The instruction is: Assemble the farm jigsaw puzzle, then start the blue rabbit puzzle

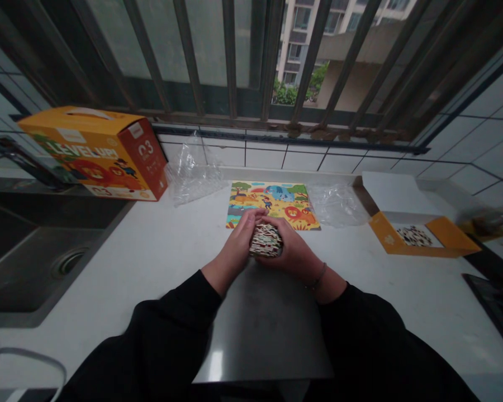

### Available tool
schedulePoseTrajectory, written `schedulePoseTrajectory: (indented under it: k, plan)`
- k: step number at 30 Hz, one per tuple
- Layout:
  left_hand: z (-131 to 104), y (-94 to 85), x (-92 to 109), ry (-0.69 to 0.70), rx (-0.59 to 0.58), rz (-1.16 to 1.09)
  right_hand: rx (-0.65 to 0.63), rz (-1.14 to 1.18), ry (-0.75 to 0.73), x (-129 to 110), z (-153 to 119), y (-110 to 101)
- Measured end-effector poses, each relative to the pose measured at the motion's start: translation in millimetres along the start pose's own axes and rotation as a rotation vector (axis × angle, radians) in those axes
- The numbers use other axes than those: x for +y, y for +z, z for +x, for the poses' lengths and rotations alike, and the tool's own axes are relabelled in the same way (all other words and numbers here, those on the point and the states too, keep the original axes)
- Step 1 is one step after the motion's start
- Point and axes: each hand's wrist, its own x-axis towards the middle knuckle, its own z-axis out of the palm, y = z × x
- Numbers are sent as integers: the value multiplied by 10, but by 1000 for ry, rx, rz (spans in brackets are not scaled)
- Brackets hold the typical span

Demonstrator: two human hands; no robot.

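Between my two hands is a thick stack of jigsaw puzzle pieces [266,241], their thin layered edges facing me. My left hand [240,237] closes round the stack's left side, and my right hand [293,245] wraps its right side. The fingertips come close together over the top. Just behind the hands lies a colourful picture sheet [272,198] with lions, an elephant and trees. My hands hide part of its lower edge.
A yellow and red "LEVEL UP!" box [96,153] stands at the back left beside a sink [37,318]. Clear plastic wrapping [195,173] lies near it, with more plastic [339,204] right of the sheet. An opened orange box [402,245] holds puzzle pieces. A dark tablet-like device [492,307] lies far right.
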Motion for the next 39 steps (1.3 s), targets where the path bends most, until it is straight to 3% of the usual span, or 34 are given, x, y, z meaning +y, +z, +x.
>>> schedulePoseTrajectory:
  k: [5, 14, 22, 33, 39]
  plan:
    - [-1, -12, 4, -65, 62, 121, -71, -20, -24, 88, -13, 33]
    - [7, -20, -69, -26, -48, 36, -9, 1, -16, 44, -14, 32]
    - [0, -1, 4, -35, 13, 163, -101, 27, 14, 130, -25, 19]
    - [-17, 70, -4, -33, 23, 69, -32, 56, -8, 141, 28, 231]
    - [34, 31, -67, -26, -4, 154, 12, 40, -35, 91, 29, 141]
